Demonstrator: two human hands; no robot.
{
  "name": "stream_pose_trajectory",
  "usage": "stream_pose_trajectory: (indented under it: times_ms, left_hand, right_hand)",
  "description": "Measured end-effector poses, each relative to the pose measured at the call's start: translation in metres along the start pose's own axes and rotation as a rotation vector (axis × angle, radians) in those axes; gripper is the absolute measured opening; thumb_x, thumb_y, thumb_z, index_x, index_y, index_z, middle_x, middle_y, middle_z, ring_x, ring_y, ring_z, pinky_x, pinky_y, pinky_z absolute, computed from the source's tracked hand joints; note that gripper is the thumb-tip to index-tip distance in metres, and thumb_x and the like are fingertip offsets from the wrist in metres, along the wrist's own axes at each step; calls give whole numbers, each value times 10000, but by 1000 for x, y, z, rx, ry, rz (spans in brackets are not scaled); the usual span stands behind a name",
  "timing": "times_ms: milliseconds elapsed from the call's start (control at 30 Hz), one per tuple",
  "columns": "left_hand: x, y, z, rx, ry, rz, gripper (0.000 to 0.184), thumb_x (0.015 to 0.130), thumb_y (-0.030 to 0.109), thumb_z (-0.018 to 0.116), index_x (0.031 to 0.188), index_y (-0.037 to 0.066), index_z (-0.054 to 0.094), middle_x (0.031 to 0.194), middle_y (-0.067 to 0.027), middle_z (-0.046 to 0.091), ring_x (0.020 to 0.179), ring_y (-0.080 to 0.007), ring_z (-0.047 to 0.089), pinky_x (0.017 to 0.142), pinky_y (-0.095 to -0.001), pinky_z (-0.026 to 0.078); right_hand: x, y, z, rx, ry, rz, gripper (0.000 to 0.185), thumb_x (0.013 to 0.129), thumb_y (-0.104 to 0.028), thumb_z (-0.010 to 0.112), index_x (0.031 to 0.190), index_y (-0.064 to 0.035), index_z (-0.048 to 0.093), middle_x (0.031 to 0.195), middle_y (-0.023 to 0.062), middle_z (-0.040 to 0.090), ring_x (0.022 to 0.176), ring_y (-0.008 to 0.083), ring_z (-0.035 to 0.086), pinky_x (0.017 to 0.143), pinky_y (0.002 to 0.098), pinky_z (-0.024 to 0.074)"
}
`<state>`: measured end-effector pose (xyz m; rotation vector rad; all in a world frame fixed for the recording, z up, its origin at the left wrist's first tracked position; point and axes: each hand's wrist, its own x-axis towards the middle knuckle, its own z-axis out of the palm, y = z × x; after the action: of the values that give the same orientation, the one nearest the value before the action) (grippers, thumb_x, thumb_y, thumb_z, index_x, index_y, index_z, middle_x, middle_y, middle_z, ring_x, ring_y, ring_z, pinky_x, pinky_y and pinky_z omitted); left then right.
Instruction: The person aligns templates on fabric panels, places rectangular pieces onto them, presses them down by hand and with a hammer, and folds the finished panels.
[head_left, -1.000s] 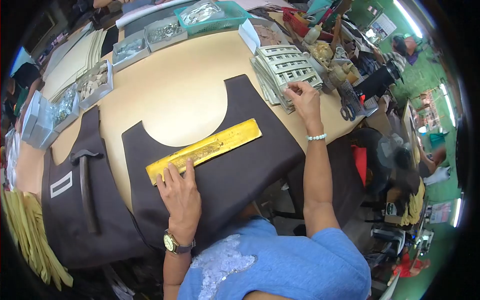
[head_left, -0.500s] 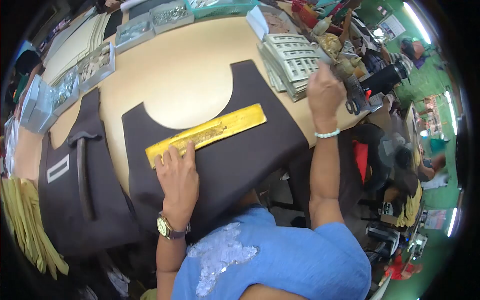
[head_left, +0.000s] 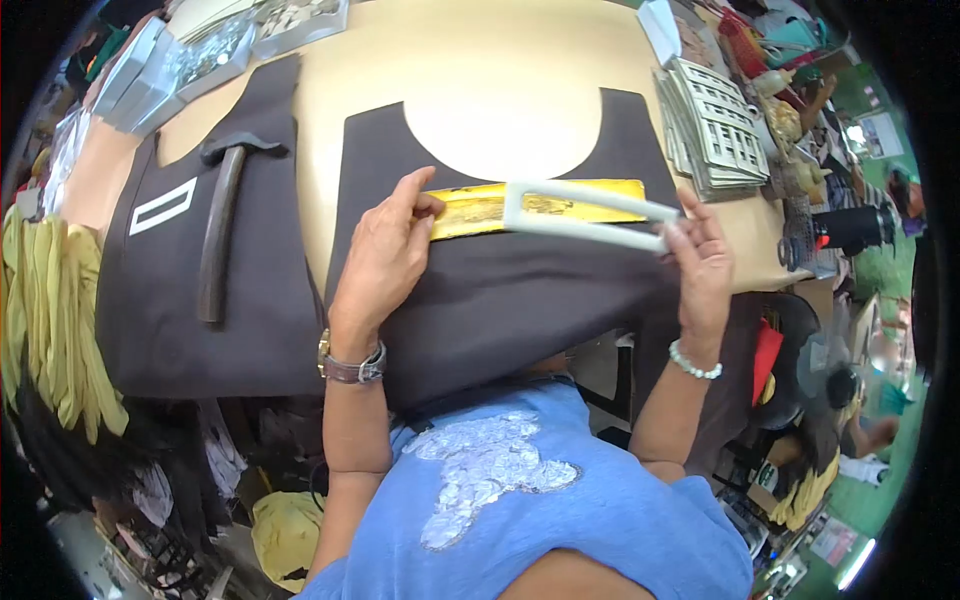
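Note:
My right hand (head_left: pixel 705 260) pinches one end of a pale rectangular frame (head_left: pixel 590 232), slightly blurred, which is held over a flat yellow bar (head_left: pixel 470 212). The bar lies across a dark cut fabric piece (head_left: pixel 480 285) with a scooped top edge. At the bar's left end is my left hand (head_left: pixel 382 255), fingers apart, with the fingertips at or against its edge; contact is hard to judge. To the left, a second dark fabric piece (head_left: pixel 265 265) carries a hammer (head_left: pixel 222 225) and a similar white frame (head_left: pixel 162 207).
A stack of pale cut-out frames (head_left: pixel 715 125) stands at the table's right. Trays of small parts (head_left: pixel 215 60) line the far left. Yellow fabric strips (head_left: pixel 50 310) hang over the left edge. A black cylinder (head_left: pixel 852 228) and scissors (head_left: pixel 790 252) lie far right.
My right hand has come from the stack of frames to above the yellow bar, now with a pale frame in it. My left hand has shifted from atop the bar to its left end.

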<state>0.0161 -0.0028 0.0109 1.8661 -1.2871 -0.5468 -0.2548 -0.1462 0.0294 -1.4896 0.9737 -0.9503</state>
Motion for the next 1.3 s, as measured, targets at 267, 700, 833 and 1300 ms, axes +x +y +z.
stream_pose_trajectory:
  times_ms: [267,700,833,1300]
  left_hand:
    - [-7,-3,-4,-49,-68,35,648,741,17,557,1354,-3,347,1097,-213,609,1012,-297,606,936,-378,456]
    - [-11,-8,-1,-24,-79,44,833,661,53,735,1391,64,334,1119,-160,586,1072,-270,561,967,-375,440]
    - [-11,-7,0,-13,-75,56,829,663,35,729,1391,65,335,1123,-155,579,1070,-268,557,965,-370,437]
    - [-10,0,0,-1,-97,9,822,652,-28,692,1389,54,339,1130,-139,587,1095,-248,547,981,-357,411]
  right_hand:
    - [-10,11,39,-183,-104,228,459,833,16,594,1260,61,434,771,57,649,646,61,568,558,172,427]
    - [-5,5,48,-243,-66,282,481,806,18,618,1244,82,430,725,58,643,602,58,551,521,172,413]
    - [-6,9,47,-257,-62,273,479,804,7,627,1239,81,439,732,62,643,613,64,560,534,179,428]
    - [-16,21,45,-363,113,124,452,765,-8,677,1177,73,510,728,50,638,659,64,553,624,208,440]
